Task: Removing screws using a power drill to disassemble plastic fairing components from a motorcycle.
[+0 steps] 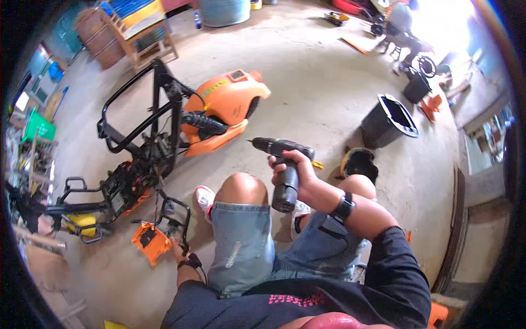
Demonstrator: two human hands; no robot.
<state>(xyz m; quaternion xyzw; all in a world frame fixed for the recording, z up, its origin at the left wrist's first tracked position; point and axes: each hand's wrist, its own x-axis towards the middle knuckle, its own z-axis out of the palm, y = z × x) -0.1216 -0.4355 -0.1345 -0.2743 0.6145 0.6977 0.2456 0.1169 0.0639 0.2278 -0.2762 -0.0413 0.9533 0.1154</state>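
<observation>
My right hand (298, 164) is wrapped round the grip of a black cordless drill (286, 186), held above my knees. The drill's bit points left, toward a black metal vehicle frame (164, 109) with an orange body panel (224, 107) attached or lying against its far side. Low on the left, my left hand (178, 249) reaches down beside an orange plastic part (150, 241) and a bent black tube bracket (178, 216). Its fingers are mostly hidden, so whether it grips either one cannot be made out.
To the right stand a black plastic bin (388, 122) and a round orange-and-black shell (359, 164). A wooden stand (145, 35) and a large blue-grey tub (224, 12) are at the back. Another person (400, 27) sits far right near more parts.
</observation>
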